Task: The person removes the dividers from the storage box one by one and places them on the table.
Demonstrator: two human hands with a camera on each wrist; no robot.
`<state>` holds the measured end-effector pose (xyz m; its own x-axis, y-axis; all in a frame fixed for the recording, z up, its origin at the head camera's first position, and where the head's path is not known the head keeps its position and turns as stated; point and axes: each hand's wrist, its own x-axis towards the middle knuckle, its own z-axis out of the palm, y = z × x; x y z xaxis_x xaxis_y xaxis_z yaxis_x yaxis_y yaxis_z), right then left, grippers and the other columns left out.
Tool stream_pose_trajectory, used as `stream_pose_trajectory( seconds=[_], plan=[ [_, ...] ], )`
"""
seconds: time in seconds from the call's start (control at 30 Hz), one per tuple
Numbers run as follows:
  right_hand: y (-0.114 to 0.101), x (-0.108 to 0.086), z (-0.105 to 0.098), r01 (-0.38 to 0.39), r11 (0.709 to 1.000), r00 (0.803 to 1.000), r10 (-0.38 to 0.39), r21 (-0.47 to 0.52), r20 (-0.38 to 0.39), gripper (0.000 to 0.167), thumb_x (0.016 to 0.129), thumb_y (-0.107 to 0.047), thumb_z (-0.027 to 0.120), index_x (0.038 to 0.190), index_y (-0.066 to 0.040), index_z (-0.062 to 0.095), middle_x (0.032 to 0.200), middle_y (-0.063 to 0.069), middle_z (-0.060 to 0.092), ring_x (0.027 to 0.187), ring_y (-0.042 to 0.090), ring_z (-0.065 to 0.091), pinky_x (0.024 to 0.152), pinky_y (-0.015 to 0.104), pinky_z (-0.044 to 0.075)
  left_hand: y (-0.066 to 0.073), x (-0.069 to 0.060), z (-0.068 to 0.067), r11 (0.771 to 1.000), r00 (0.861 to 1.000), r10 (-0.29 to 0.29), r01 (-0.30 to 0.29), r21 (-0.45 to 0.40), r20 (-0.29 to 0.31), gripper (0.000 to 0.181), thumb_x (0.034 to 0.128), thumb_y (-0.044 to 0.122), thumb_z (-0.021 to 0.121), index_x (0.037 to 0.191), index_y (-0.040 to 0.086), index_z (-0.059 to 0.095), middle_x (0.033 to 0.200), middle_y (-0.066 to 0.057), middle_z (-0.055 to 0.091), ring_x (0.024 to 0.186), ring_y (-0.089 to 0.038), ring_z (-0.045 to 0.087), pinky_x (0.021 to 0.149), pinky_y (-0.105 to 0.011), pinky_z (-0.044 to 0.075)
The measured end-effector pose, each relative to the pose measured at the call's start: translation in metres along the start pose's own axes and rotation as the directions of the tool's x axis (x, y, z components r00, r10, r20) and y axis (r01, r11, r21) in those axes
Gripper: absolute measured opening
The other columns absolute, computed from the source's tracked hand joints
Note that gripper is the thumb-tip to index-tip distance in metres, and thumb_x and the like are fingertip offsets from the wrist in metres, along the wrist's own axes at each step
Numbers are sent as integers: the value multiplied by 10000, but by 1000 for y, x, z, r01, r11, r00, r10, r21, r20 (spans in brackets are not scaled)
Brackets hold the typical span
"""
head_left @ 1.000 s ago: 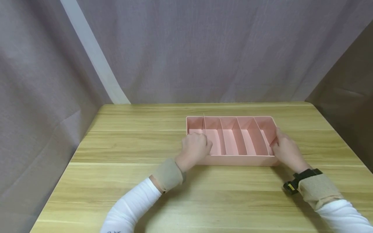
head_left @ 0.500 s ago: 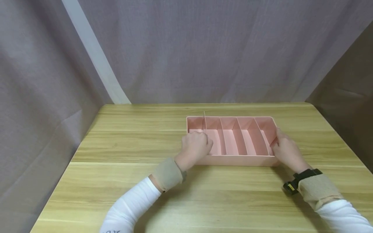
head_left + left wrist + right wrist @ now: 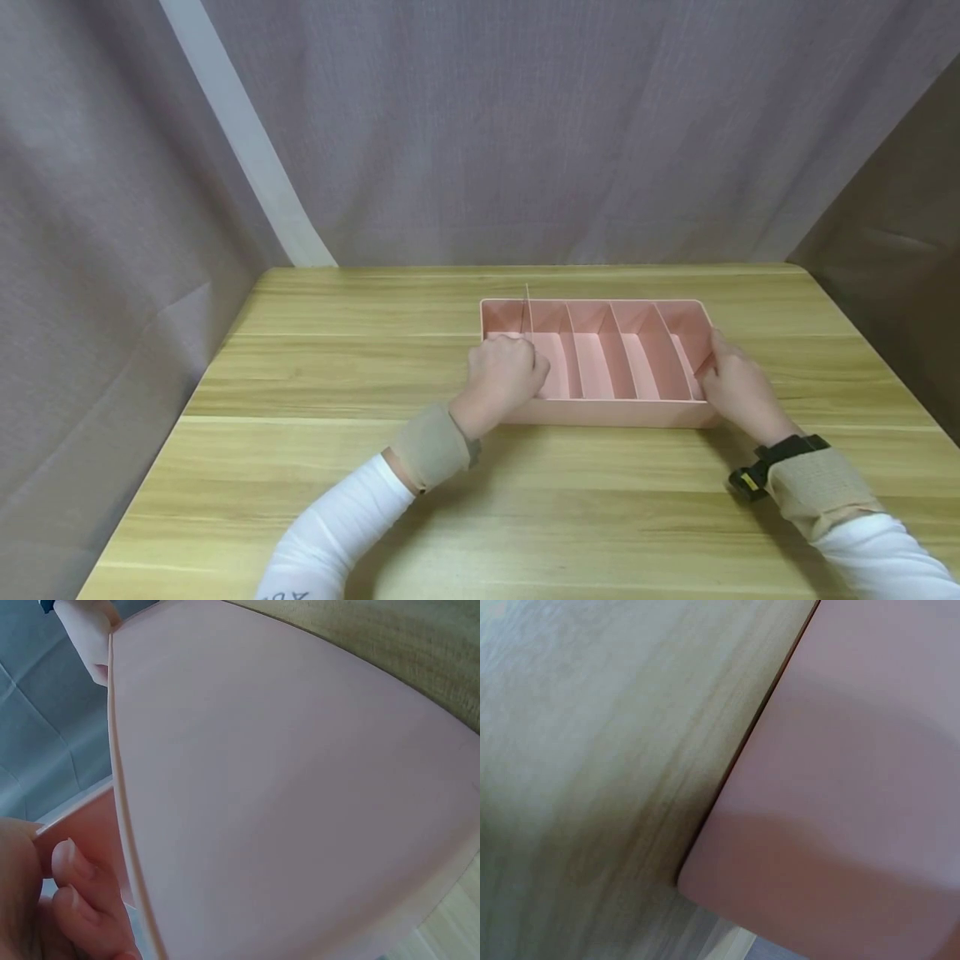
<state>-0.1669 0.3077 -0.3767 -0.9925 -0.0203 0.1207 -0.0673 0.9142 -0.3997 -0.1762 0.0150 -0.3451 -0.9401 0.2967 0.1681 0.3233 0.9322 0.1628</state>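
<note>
Pink tray (image 3: 615, 413) sat flat on the wood-grain table (image 3: 300, 392), at about 4 o'clock from the middle of the head view, long side facing the person. Four dividers, five compartments in a row.

Left hand (image 3: 501, 371) was at the tray's 8 o'clock corner, fingers curled, pinching the leftmost divider (image 3: 528, 313); that one's far end stuck up past the far rim at 11 o'clock, the others looked about level with it. Left wrist view backed this up: pink panel between thumb and fingers at 8 o'clock, tray's outer wall filling most of the view.

Right hand (image 3: 738, 390) gripped the tray's end wall around 4 o'clock, its edge over the rim; fingertips on the outside hidden, couldn't tell how they lay. Right wrist view had only the tray's outer side, a corner and tabletop.

Both arms came in from below, left at 7 o'clock, right at 5, in white sleeves (image 3: 341, 521) with tan wraps (image 3: 433, 450); black strap (image 3: 791, 450) on the right wrist. Greyish-purple curtain (image 3: 525, 133) behind, white strip (image 3: 243, 137) at 10 o'clock.
</note>
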Motion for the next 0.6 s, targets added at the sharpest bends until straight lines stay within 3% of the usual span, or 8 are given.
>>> stream_pose_trajectory(
  seconds=[0.6],
  plan=[
    [0,0,0,11,1000,1000,-11,3,-16,550,820,2,363,1316,155,182,1177,427,359,1066,549,364,856,620,299,0,0,-5,1000,999,2,-4,-27,-41,378,817,274,423,452,177,398,448,55,374,432,-127,381,352,-261,283]
  ],
)
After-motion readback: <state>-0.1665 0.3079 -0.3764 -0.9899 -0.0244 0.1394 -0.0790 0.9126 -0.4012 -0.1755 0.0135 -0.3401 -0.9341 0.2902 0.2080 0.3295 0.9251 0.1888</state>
